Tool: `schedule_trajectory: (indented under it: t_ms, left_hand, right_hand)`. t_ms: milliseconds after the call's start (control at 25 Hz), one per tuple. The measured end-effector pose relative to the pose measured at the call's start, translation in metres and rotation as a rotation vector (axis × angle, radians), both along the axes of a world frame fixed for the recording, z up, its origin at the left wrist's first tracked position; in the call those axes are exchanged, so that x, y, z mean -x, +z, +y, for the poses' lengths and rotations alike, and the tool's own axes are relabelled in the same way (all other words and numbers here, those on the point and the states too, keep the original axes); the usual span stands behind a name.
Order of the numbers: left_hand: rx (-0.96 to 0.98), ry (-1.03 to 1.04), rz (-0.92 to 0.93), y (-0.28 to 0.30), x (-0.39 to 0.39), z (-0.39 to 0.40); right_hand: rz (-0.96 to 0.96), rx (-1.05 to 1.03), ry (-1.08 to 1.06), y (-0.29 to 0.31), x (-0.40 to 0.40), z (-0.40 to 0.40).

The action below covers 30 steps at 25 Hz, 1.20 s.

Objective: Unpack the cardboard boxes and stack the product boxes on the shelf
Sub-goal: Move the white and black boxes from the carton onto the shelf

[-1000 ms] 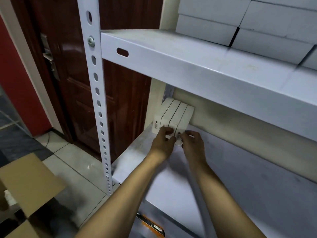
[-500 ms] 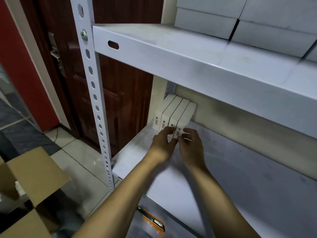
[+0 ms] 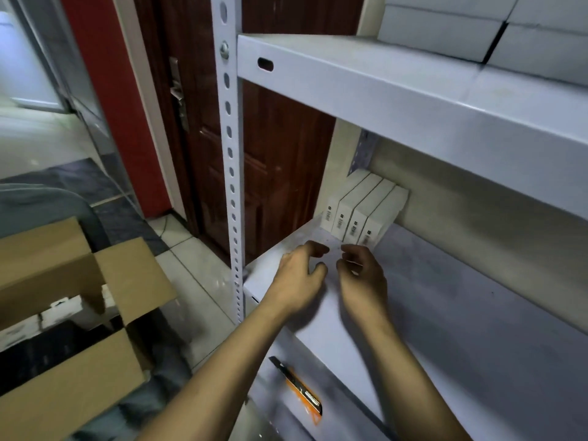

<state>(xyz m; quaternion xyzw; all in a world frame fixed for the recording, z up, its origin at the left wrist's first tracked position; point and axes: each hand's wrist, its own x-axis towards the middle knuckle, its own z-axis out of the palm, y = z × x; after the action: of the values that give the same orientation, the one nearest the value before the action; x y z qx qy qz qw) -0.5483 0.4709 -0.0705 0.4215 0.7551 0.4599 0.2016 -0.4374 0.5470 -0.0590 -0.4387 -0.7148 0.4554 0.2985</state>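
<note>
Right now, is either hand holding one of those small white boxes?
No. The left hand and right hand hover with loosely curled fingers, holding nothing, just short of the four product boxes on the shelf.

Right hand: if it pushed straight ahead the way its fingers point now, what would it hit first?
Probably the rightmost product box in the row of four, just beyond the right hand; depth is unclear.

Four product boxes [image 3: 362,211] stand on edge side by side in the back left corner of the shelf [image 3: 461,313], against the wall. My left hand [image 3: 299,275] and right hand [image 3: 362,275] hover just before them, apart from them and from each other. At eight o'clock, an opened cardboard box [image 3: 79,313] sits on the floor. At six o'clock, a utility knife [image 3: 299,389] lies on the level below. At one o'clock, more boxes [image 3: 477,33] rest on the upper level.
</note>
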Motion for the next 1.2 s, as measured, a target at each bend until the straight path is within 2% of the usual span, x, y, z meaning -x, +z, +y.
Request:
schedule_trajectory:
  t_ms: [160,440,720,920,1200]
  left_hand:
    - [-0.009,0.057,0.025,0.001,-0.002,-0.029]
    - [-0.015,0.129,0.002,0.003,0.005,-0.083]
    - [-0.001,0.243,0.022,0.01,0.025,-0.168]
    - [0.026,0.366,0.037,0.012,0.039,-0.242]
    - [0.021,0.563,0.007,0.012,0.059,-0.354]
  right_hand:
    - [-0.009,-0.051,0.088,-0.006,0.008,-0.019]
    - [0.102,-0.014,0.121,-0.012,0.027,-0.06]
    - [0.116,-0.113,0.164,-0.006,0.045,-0.128]
    - [0.129,-0.049,0.285,-0.006,0.073,-0.188]
    - [0.06,-0.078,0.533,-0.018,0.128,-0.287]
